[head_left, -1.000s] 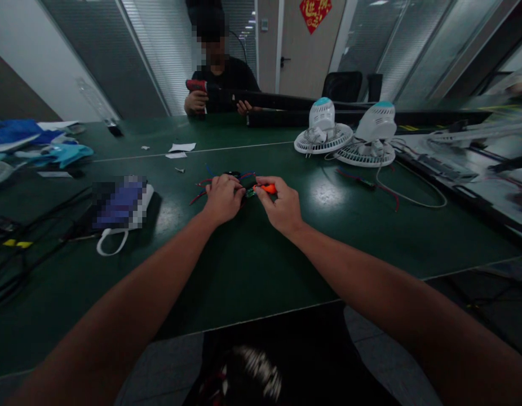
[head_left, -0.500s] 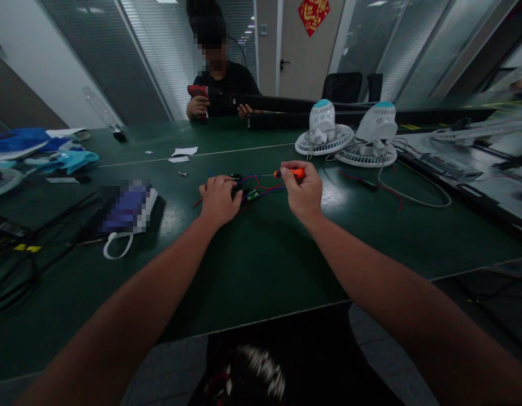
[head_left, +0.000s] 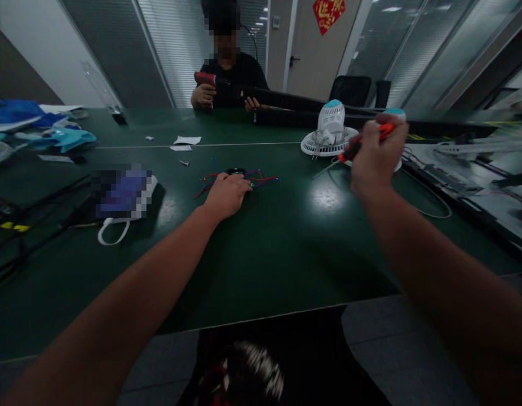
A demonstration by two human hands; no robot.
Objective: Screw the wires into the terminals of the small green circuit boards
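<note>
My left hand (head_left: 227, 196) rests low over the green table, its fingers together and curled down on a small circuit board (head_left: 251, 185). Only a bit of green board shows at the fingertips; my thumb is hidden. Red and blue wires (head_left: 267, 179) stick out on both sides of the hand, and a dark part (head_left: 235, 171) lies just beyond it. To the right, my right hand (head_left: 376, 160) is raised above the table, closed around a screwdriver (head_left: 350, 151) with an orange and black handle. Its thin shaft points down and left, somewhat blurred.
Beyond my right hand stands a white fan part (head_left: 331, 127); another is mostly hidden behind that hand. Across the table a person (head_left: 235, 79) holds a red power tool (head_left: 205, 79) and a long black bar (head_left: 286, 99). A device with a white loop (head_left: 114, 232) lies left.
My right hand has lifted the screwdriver away from the wires, up and to the right. My left hand has shifted slightly, its fingers now drawn together over the board. The view has tilted a little.
</note>
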